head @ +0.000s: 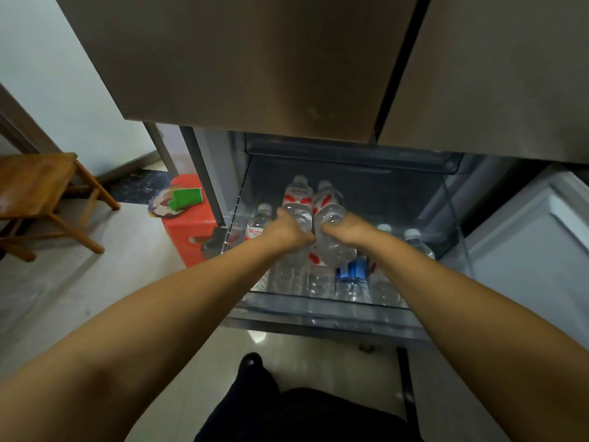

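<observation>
One clear fridge drawer stands open beneath my hands, packed with water bottles. On top lie two red-labelled ones, side by side: the left bottle gripped by my left hand, the right bottle by my right hand, fingers curled round each.

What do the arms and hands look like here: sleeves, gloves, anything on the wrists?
Left arm and right arm are bare up to the frame edge, with no sleeves in view. Left hand and right hand are ungloved, with no watch, band or marking at either wrist. The fingers are mostly hidden, so rings cannot be told. Below are dark trousers and a dark shoe.
</observation>
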Demonstrator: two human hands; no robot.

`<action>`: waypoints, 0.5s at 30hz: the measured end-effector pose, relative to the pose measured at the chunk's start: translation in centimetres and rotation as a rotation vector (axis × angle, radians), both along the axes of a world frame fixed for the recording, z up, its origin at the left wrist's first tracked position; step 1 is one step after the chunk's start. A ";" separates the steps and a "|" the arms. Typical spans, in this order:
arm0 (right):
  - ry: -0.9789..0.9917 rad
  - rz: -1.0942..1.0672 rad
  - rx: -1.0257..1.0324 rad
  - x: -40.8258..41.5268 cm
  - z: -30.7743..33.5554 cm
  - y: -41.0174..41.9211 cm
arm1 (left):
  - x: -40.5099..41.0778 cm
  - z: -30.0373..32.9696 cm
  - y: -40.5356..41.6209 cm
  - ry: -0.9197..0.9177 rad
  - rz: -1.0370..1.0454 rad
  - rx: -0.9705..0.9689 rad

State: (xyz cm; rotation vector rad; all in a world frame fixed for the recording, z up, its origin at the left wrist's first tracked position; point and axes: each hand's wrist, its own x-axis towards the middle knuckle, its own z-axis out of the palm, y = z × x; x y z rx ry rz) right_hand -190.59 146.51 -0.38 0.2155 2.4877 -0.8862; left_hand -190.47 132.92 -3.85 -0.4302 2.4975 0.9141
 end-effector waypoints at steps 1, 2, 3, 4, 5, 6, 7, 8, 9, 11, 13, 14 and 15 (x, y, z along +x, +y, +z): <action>-0.067 0.016 0.010 0.4 0.2 0.6 | 0.7 -0.2 0.2 -0.015 -0.063 -0.012; -0.137 0.017 0.013 0.9 0.4 1.2 | 1.6 -0.4 0.6 -0.022 -0.119 -0.030; -0.191 0.020 0.023 1.3 0.5 1.6 | 2.5 -0.7 0.9 -0.035 -0.189 -0.080; -0.225 0.035 0.039 1.8 0.4 2.0 | 3.4 -0.8 1.2 -0.034 -0.248 -0.119; -0.252 0.069 0.069 2.0 0.2 2.2 | 3.8 -1.1 1.3 -0.028 -0.271 -0.122; -0.281 0.102 0.094 2.5 0.1 2.4 | 4.1 -1.3 1.5 -0.040 -0.286 -0.116; -0.313 0.126 0.113 2.8 0.0 2.4 | 3.8 -1.6 1.4 -0.053 -0.293 -0.112; -0.348 0.140 0.123 3.1 -0.1 2.6 | 3.7 -1.5 1.3 -0.079 -0.306 -0.110; -0.385 0.153 0.127 3.1 -0.2 2.8 | 3.2 -1.5 1.3 -0.091 -0.305 -0.122; -0.433 0.154 0.119 2.9 -0.2 3.1 | 2.4 -0.9 1.4 -0.071 -0.210 -0.131; -0.368 0.096 0.121 2.3 0.1 3.0 | 1.7 0.2 2.0 -0.041 -0.055 -0.134; -0.298 0.043 0.123 1.9 0.1 2.8 | 1.3 0.6 2.5 -0.030 -0.004 -0.138; -0.232 -0.012 0.124 1.4 -0.2 2.3 | 1.1 0.9 2.9 -0.040 0.031 -0.146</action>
